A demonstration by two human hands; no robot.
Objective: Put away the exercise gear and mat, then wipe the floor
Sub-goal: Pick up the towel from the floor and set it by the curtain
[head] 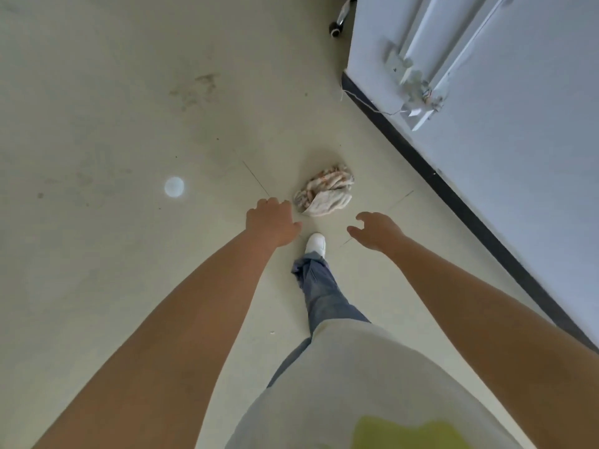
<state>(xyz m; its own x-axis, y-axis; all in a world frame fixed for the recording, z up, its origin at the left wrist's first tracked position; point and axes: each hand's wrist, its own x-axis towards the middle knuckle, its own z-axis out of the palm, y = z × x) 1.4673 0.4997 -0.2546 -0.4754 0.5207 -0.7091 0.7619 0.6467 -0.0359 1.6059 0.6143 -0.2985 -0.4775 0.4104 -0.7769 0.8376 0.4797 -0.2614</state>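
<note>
A crumpled white cloth (324,190) with orange-brown marks lies on the pale floor (129,124) just ahead of my feet. My left hand (270,220) hangs above the floor just left of the cloth, fingers loosely curled, holding nothing. On the other side, my right hand (376,231) reaches forward below and right of the cloth, fingers relaxed and spread, also empty. Neither hand touches the cloth. No mat or exercise gear is in view.
A white wall (518,157) with a black skirting board (453,196) runs along the right. A loose socket box (411,89) with wires hangs on it. A chair caster (335,27) shows at the top. My white shoe (316,243) stands behind the cloth. Dirty smudges (197,89) mark the floor.
</note>
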